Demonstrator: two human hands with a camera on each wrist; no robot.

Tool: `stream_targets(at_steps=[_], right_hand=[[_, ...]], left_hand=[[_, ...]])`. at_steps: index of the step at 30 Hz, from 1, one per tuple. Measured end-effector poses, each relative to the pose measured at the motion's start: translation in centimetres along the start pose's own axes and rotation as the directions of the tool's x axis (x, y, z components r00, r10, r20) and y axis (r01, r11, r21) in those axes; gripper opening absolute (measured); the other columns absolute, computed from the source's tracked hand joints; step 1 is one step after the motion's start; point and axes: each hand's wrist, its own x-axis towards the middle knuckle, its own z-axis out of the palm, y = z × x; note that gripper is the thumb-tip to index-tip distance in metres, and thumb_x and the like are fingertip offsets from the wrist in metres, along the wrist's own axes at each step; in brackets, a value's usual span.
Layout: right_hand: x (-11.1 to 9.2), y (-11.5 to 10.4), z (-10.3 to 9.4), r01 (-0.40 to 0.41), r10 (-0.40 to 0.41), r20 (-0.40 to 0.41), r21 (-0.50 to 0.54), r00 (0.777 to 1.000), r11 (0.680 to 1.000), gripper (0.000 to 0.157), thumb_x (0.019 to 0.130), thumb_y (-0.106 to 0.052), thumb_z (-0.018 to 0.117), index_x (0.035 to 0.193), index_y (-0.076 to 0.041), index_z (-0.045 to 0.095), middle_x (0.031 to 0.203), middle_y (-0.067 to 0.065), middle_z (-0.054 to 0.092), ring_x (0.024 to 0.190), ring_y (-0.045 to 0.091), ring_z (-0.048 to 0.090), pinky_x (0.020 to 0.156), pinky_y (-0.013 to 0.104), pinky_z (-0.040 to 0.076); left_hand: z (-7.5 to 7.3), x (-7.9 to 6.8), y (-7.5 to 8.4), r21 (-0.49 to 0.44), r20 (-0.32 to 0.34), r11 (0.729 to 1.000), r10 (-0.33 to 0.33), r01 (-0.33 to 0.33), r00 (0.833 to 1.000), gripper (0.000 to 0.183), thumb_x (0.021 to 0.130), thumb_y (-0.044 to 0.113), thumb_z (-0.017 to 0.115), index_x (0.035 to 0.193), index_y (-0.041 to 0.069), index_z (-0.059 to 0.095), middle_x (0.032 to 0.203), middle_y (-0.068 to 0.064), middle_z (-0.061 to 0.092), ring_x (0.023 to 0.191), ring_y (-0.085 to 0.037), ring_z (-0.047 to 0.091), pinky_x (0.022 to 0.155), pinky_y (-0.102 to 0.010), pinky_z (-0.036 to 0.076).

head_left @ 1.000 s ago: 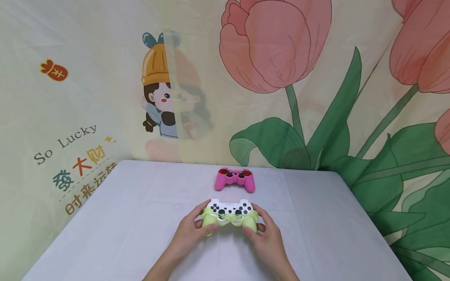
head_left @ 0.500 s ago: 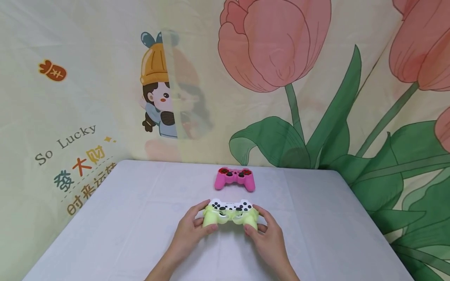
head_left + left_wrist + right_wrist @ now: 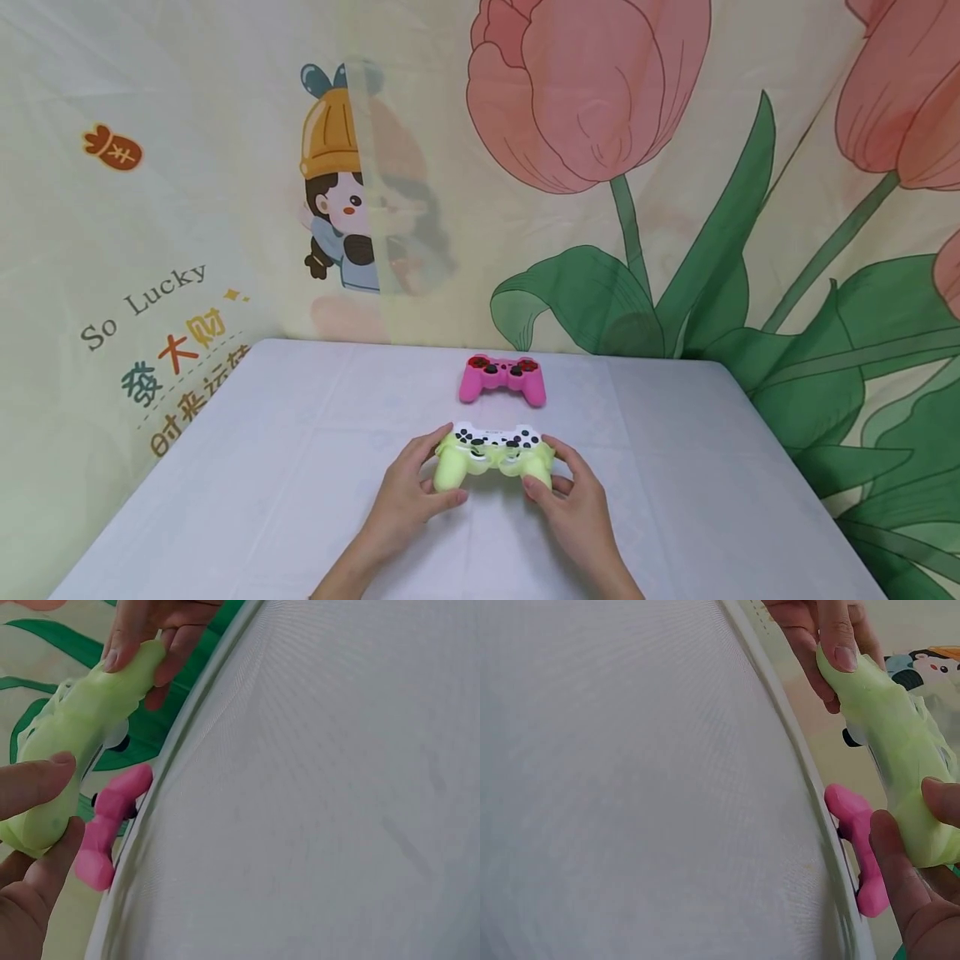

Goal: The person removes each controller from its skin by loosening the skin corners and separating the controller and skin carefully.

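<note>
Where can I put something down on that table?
There's bare tablecloth between the left hand and the cloth's left edge, and between the right hand and its right edge. The middle is crowded: both hands hold the green-and-white controller, with the pink controller beyond.

Site presents as a draped tabletop corner indoors, room type undeterminable, evidenced by a white-covered table [image 3: 247, 500] at lower centre before creased printed fabric [image 3: 442, 192] bearing tulips [image 3: 588, 92], upper right.

Near controller [image 3: 495, 450] between hands [image 3: 405, 490]; second controller [image 3: 502, 381] behind it on table [image 3: 345, 400], before backdrop [image 3: 457, 317].
</note>
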Motion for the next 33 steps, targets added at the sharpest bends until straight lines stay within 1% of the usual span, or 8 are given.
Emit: stream_targets(at_steps=[2,4,9,14,18,24,30,33], right_hand=[[0.06,-0.08,-0.02,-0.003,0.003,0.0,-0.021,1.0,1.0,0.069,0.088,0.001,0.084,0.15,-0.015,0.057,0.154,0.013,0.053,0.096,0.022,0.077,0.075,0.028,0.063],[0.1,-0.16,-0.06,-0.005,0.005,-0.001,-0.046,1.0,0.999,0.07,0.087,0.001,0.085,0.149,-0.017,0.058,0.153,0.012,0.054,0.099,0.022,0.076,0.074,0.027,0.062],[0.13,-0.35,-0.3,0.004,-0.004,0.001,-0.067,1.0,0.998,0.074,0.083,0.001,0.088,0.148,-0.022,0.059,0.149,0.01,0.056,0.103,0.023,0.074,0.073,0.027,0.062],[0.17,-0.37,-0.46,0.038,-0.037,0.013,-0.061,0.999,0.997,0.078,0.081,0.003,0.089,0.149,-0.021,0.058,0.149,0.009,0.054,0.104,0.024,0.073,0.075,0.027,0.062],[0.24,-0.31,-0.43,0.06,-0.06,-0.002,-0.067,0.998,0.996,0.077,0.08,0.004,0.09,0.147,-0.021,0.06,0.147,0.009,0.054,0.103,0.024,0.073,0.076,0.027,0.062],[0.26,-0.34,-0.35,0.068,-0.069,-0.017,-0.062,0.997,0.996,0.073,0.08,0.005,0.089,0.143,-0.021,0.062,0.142,0.008,0.056,0.102,0.024,0.073,0.076,0.027,0.062],[0.13,-0.45,-0.53,0.096,-0.096,-0.001,-0.02,0.995,0.995,0.068,0.081,0.004,0.089,0.14,-0.017,0.062,0.142,0.009,0.054,0.101,0.024,0.073,0.077,0.028,0.063],[0.05,-0.49,-0.64,0.109,-0.109,0.007,0.003,0.994,0.994,0.066,0.08,0.004,0.09,0.137,-0.014,0.062,0.14,0.009,0.054,0.1,0.023,0.072,0.076,0.028,0.063]], left_hand=[[-0.06,0.04,0.01,0.033,-0.017,0.999,0.011,-0.011,1.0,0.097,0.071,-0.002,0.095,0.156,0.02,0.053,0.15,-0.004,0.054,0.147,-0.034,0.046,0.098,-0.026,0.055],[-0.1,0.08,0.04,0.039,-0.026,0.999,0.012,-0.011,1.0,0.097,0.071,-0.003,0.096,0.155,0.021,0.054,0.149,-0.001,0.054,0.147,-0.032,0.046,0.097,-0.026,0.056],[-0.07,0.12,0.09,-0.016,-0.043,1.0,0.001,-0.002,0.999,0.094,0.071,-0.005,0.095,0.153,0.019,0.056,0.146,-0.001,0.053,0.14,-0.03,0.054,0.098,-0.027,0.056],[-0.07,0.02,0.15,-0.03,-0.068,1.0,0.006,-0.008,0.998,0.09,0.07,-0.002,0.096,0.149,0.019,0.059,0.143,-0.004,0.053,0.133,-0.031,0.059,0.096,-0.028,0.057],[-0.1,-0.04,0.19,-0.033,-0.074,0.999,0.008,-0.01,0.997,0.086,0.071,-0.001,0.097,0.146,0.018,0.06,0.142,-0.005,0.052,0.131,-0.031,0.06,0.096,-0.028,0.058],[-0.02,-0.03,0.06,-0.023,-0.091,1.0,-0.001,-0.001,0.996,0.083,0.071,0.0,0.097,0.143,0.022,0.062,0.139,-0.005,0.052,0.126,-0.029,0.062,0.096,-0.028,0.058],[-0.06,-0.1,0.08,-0.018,-0.093,1.0,0.005,-0.007,0.996,0.081,0.07,0.002,0.098,0.139,0.025,0.061,0.134,-0.005,0.052,0.121,-0.027,0.063,0.092,-0.029,0.06],[-0.04,-0.11,0.0,-0.013,-0.097,1.0,0.013,-0.015,0.995,0.078,0.07,0.004,0.099,0.136,0.023,0.061,0.132,-0.006,0.053,0.117,-0.027,0.063,0.09,-0.029,0.06]])
